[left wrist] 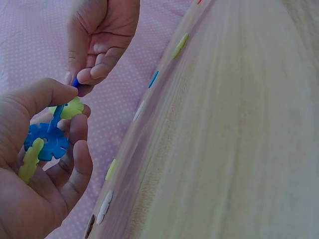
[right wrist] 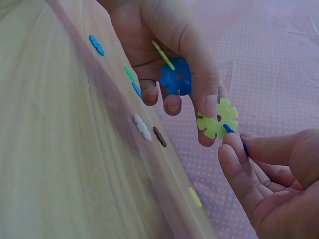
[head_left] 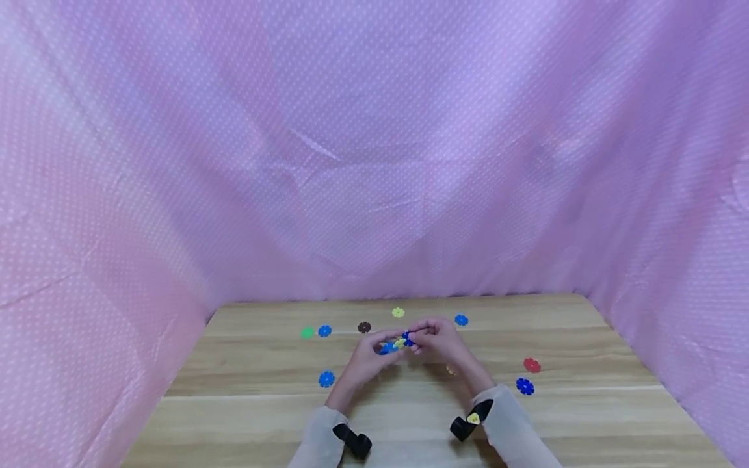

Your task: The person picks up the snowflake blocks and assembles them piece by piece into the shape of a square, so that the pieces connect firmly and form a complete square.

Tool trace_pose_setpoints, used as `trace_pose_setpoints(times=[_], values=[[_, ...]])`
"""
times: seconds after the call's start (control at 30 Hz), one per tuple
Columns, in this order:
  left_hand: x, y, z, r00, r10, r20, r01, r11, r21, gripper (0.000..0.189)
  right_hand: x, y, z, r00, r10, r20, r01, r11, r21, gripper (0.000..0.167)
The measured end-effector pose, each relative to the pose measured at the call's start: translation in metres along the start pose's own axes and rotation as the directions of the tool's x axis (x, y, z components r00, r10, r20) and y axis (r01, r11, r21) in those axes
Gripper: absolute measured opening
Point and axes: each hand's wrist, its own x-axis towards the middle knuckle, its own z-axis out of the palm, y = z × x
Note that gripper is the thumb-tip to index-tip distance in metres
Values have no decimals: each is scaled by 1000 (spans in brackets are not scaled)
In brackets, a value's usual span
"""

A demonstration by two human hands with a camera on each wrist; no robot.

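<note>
Above the table, the left hand (head_left: 364, 359) holds a small chain of notched plastic discs, interlocked at angles. In the left wrist view, a blue disc (left wrist: 46, 142) sits in the palm area with a yellow disc (left wrist: 31, 160) standing in it. At the chain's outer end, a yellow-green disc (right wrist: 219, 119) is pinched between the left thumb and a finger. The right hand (head_left: 443, 340) pinches a dark blue disc (right wrist: 244, 148) between thumb and fingers. This disc's edge overlaps a slot of the yellow-green one. Fingers partly hide it.
Loose notched discs lie spread on the wooden table (head_left: 398, 422): brown (head_left: 364, 327), yellow (head_left: 398, 312) and blue (head_left: 461, 320) behind the hands, red (head_left: 532, 365) and dark blue (head_left: 525, 386) at right, green (head_left: 307, 333) and blue (head_left: 326, 379) at left. Pink dotted cloth (head_left: 374, 195) surrounds it.
</note>
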Motion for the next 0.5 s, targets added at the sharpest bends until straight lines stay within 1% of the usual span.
trace_pose_setpoints(times=[0.07, 0.17, 0.3, 0.37, 0.43, 0.5], values=[[-2, -1, 0, 1000, 0, -13, 1, 1000, 21, 39, -2, 2, 1, 1000, 4, 0, -4, 1000, -6, 25], [-5, -1, 0, 1000, 4, -19, -4, 1000, 30, 38, -3, 3, 3, 1000, 14, 0, -14, 1000, -20, 23], [-7, -1, 1, 1000, 19, -21, -19, 999, 37, 36, -4, 0, 2, 999, 13, 35, -11, 998, -61, 22], [-7, -1, 1, 999, 28, -22, -27, 999, 38, 35, -5, -6, -3, 999, 12, 50, -6, 993, -119, 23], [-5, 0, 0, 999, 28, -25, -27, 999, 43, 35, -3, -13, -12, 999, -25, 47, 34, 980, -196, 25], [-3, 1, 0, 999, 24, -27, -23, 999, 36, 35, 0, -20, -26, 997, -77, 24, 80, 958, -275, 27]])
